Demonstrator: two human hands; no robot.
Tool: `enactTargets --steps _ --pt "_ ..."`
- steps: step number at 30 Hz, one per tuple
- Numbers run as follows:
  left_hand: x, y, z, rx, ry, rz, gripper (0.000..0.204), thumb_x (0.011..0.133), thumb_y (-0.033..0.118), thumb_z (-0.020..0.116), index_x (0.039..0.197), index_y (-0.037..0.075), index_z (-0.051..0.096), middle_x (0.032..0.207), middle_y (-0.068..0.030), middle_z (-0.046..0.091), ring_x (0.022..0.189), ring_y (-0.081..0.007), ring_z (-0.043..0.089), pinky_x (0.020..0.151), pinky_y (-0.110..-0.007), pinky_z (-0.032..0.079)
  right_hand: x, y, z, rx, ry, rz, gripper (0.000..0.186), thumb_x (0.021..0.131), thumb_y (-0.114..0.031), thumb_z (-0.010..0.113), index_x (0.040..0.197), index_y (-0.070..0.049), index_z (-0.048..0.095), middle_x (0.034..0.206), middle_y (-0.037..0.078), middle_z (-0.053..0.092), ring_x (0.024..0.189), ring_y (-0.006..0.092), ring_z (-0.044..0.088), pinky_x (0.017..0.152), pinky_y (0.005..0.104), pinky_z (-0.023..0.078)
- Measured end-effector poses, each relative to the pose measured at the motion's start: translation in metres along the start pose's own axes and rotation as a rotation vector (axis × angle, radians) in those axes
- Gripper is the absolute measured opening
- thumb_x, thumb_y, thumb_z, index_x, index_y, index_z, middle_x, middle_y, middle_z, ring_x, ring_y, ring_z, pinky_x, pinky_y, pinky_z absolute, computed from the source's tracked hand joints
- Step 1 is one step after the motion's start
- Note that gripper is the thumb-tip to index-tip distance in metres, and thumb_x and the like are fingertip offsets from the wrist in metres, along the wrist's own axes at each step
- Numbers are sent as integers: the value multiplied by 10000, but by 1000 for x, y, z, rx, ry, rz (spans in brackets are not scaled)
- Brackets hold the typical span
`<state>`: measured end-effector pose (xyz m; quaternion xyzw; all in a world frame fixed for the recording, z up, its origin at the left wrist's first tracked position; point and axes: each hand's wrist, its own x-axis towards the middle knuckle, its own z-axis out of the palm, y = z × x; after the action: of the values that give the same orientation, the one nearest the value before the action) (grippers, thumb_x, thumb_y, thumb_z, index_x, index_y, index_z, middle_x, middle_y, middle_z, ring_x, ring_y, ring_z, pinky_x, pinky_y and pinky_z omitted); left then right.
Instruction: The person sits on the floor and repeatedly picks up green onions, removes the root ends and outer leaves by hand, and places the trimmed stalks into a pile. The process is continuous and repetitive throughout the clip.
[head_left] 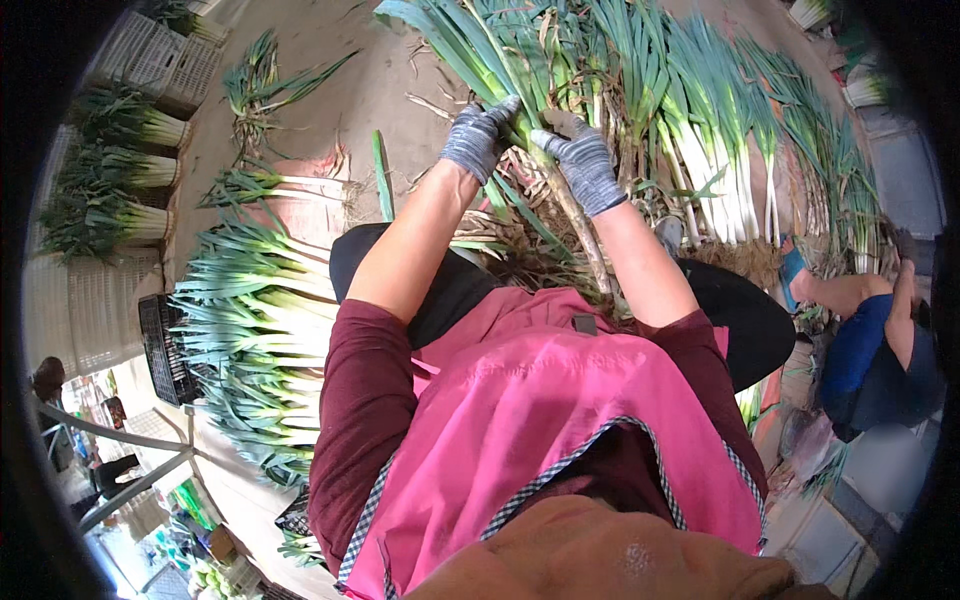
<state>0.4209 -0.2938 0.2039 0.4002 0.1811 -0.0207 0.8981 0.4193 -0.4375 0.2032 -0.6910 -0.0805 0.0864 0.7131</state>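
Both my hands wear grey knitted gloves and are out in front of me at the top of the view. My left hand is closed round the green leafy part of a leek. Just to its right, my right hand grips the same plant lower down, where the leaves meet the stalk. The leek's brownish, dirty-looking stalk slants down toward my lap, its leaves fanning out to the upper left. Loose leaves and dry peelings lie beneath my hands.
Cleaned leeks are stacked in a long row at my left, beside a black crate. More leeks stand in rows at the right. Leek bundles line the far left. A person in blue sits at the right.
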Motion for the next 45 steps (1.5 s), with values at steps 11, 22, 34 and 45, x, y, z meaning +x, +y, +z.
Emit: enactTargets --steps 11,22,34,45 --pt "26 35 -37 66 140 276 246 782 82 554 999 43 445 793 -154 572 666 -287 577 585 -408 505 -47 52 -16 239 -108 101 350 726 -9 581 1064 -20 491 909 65 552 834 155 543 713 225 463" --pt "49 65 -80 16 83 364 309 778 31 530 1048 56 382 851 -158 536 732 -344 573 626 -492 507 -149 130 -165 -1328 -493 540 593 643 -299 663 1133 -56 436 1026 172 539 904 297 539 810 361 413" --pt "10 35 -19 -139 39 309 185 750 255 620 794 107 518 623 -33 528 513 -155 514 462 -296 456 -93 66 -26 149 -290 292 320 798 -193 557 1063 -28 489 674 39 542 486 112 499 441 206 415" --pt "5 55 -13 -196 29 282 203 771 219 608 732 86 460 543 -7 475 391 -98 409 338 -246 365 -102 4 -1 345 -369 288 702 746 -616 426 1141 -36 422 825 14 523 681 85 501 615 203 442"
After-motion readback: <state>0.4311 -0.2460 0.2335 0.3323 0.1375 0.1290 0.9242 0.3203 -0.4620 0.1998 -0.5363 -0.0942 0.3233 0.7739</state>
